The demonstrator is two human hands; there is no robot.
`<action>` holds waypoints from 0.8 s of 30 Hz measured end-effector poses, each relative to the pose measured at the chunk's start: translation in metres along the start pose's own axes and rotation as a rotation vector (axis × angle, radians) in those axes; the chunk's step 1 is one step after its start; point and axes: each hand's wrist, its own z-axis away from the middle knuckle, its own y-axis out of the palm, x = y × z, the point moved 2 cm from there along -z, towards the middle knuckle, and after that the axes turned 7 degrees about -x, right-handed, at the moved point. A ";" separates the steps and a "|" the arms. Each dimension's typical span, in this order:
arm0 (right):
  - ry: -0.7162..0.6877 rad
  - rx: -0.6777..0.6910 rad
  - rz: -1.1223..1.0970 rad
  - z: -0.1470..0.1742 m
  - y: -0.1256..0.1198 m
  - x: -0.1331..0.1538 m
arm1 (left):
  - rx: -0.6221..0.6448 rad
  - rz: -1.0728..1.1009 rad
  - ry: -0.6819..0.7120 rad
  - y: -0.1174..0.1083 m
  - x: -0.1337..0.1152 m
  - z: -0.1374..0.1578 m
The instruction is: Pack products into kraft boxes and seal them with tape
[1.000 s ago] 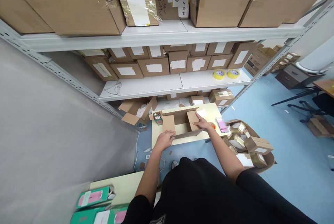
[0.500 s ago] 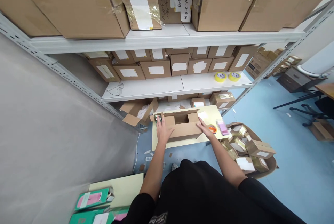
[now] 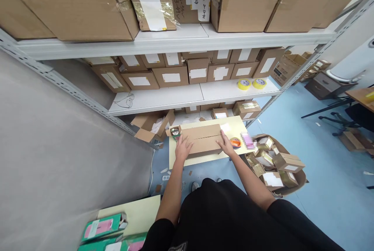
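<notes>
A long cardboard box lies on the pale yellow table, its two long top flaps folded down and meeting along a seam. My left hand holds its left end, thumb on the top. At the right end my right hand grips the corner, thumb across the near flap. Beside my left fingers is a small open carton with a round, shiny thing in it. A tape roll with an orange part lies right of my right hand, and past it is a pink item, partly blurred.
Ahead, a shelving rack bears many boxes and two yellow tape rolls. An open carton stands left of the table. To the right, a large bin is heaped with small boxes. Green boxes lie at lower left.
The box's upright long flaps have come down over its opening, covering the inside. Both hands have moved slightly inward with them, and the camera view has shifted a little.
</notes>
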 end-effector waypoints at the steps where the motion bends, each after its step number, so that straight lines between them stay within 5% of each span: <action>1: -0.026 -0.011 0.052 0.002 0.001 -0.002 | 0.004 0.032 -0.020 0.004 0.003 0.004; 9: 0.011 -0.015 0.083 0.005 -0.002 -0.005 | -0.055 0.248 -0.299 0.020 0.018 -0.009; 12: 0.003 -0.020 0.095 0.002 -0.003 -0.001 | 0.020 0.329 -0.385 0.023 0.025 -0.017; 16: 0.020 -0.070 0.115 0.002 0.002 0.000 | 0.135 0.340 -0.369 0.026 0.029 -0.019; 24: -0.031 -0.095 0.142 0.008 0.010 -0.003 | 0.131 0.344 -0.371 0.026 0.032 -0.023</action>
